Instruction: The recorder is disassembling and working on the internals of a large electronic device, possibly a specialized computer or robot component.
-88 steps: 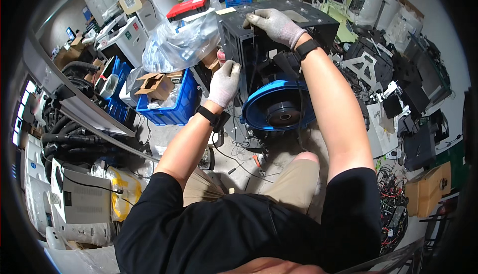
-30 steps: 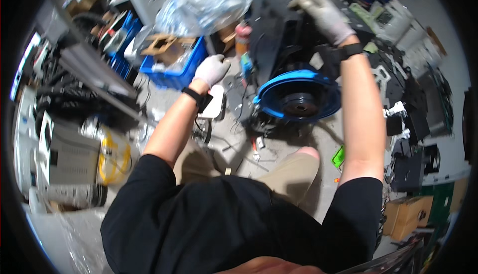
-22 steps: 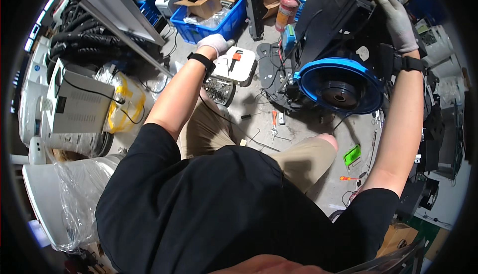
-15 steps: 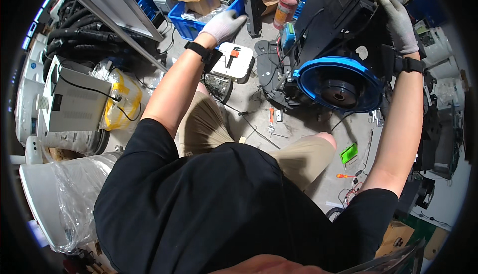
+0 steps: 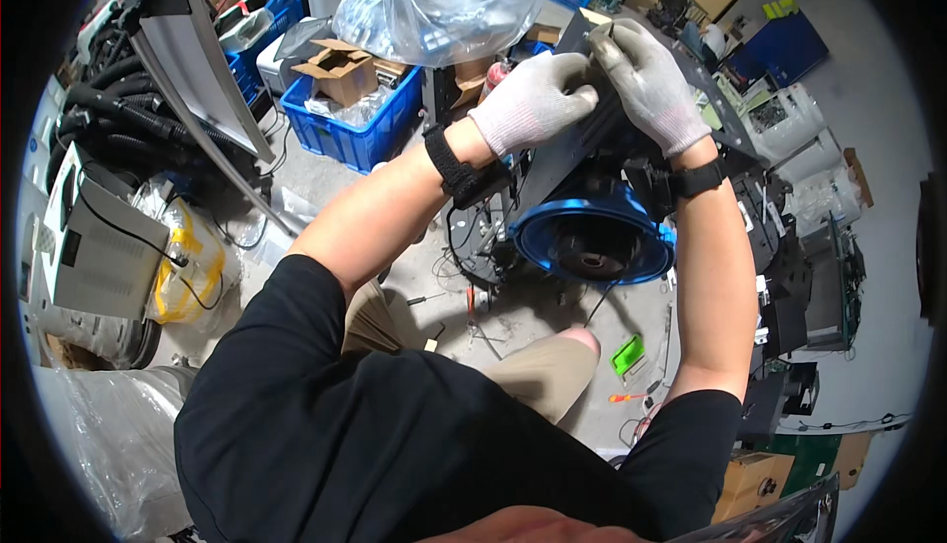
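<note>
Black cabinet [image 5: 604, 134]: ahead; left hand [image 5: 538, 104] curled, right hand [image 5: 648, 84] bent-fingered, both gloved, at its upper part, cannot tell whether gripping; pale box [image 5: 113, 265]: dark label [image 5: 71, 245], too small to read

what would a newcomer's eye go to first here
Probably the blue-rimmed round part near the middle, below the gloved left hand and right hand. Next, the blue crate at upper left, with an open cardboard box in it, and the bright green object on the floor beside the right knee.
</note>
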A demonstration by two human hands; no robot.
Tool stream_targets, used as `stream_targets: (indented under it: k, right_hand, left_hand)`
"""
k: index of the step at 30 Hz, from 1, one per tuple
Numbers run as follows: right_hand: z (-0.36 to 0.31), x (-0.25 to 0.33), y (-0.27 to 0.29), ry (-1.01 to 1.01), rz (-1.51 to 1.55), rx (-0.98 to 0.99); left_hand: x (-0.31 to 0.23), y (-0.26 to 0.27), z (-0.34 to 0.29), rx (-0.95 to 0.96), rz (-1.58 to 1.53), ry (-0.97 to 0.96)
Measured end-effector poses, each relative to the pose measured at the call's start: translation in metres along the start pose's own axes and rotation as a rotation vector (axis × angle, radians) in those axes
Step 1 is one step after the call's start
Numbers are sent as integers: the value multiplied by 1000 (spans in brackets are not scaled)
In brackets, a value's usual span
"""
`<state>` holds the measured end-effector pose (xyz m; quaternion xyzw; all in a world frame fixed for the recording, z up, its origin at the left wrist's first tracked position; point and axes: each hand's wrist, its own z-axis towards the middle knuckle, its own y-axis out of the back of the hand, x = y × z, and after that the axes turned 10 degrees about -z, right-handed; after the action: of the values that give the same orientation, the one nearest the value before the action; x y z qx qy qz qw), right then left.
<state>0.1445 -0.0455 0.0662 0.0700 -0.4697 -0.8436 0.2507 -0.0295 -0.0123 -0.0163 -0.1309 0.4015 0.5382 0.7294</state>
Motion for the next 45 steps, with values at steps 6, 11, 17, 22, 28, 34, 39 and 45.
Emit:
stream_targets:
  k: [6, 11, 17, 22, 28, 34, 39, 45]
  right_hand:
    - [-7, -57, 4, -110, -269, -155]
    - [-12, -84, -10, -184, -46, -163]
    - [-13, -81, -6, -264, 70, -81]
    - [-12, -79, -6, -245, 92, -73]
    - [-14, -82, -4, -228, 49, -56]
    - [-13, -83, -5, -211, 117, -40]
    - [-13, -81, -5, -241, 166, -25]
    - [-13, -82, -4, -216, 94, -37]
  left_hand:
    - [82, 16, 14, -297, -217, 280]
    - [133, 2, 16, -288, 28, 308]
    - [149, -13, 21, -251, 13, 232]
    - [141, -12, 26, -151, 219, 222]
    - [133, -6, 26, -195, 208, 213]
    - [135, -8, 29, -167, 320, 189]
    - [137, -9, 25, -185, 323, 102]
    - [142, -5, 21, -88, 468, -7]
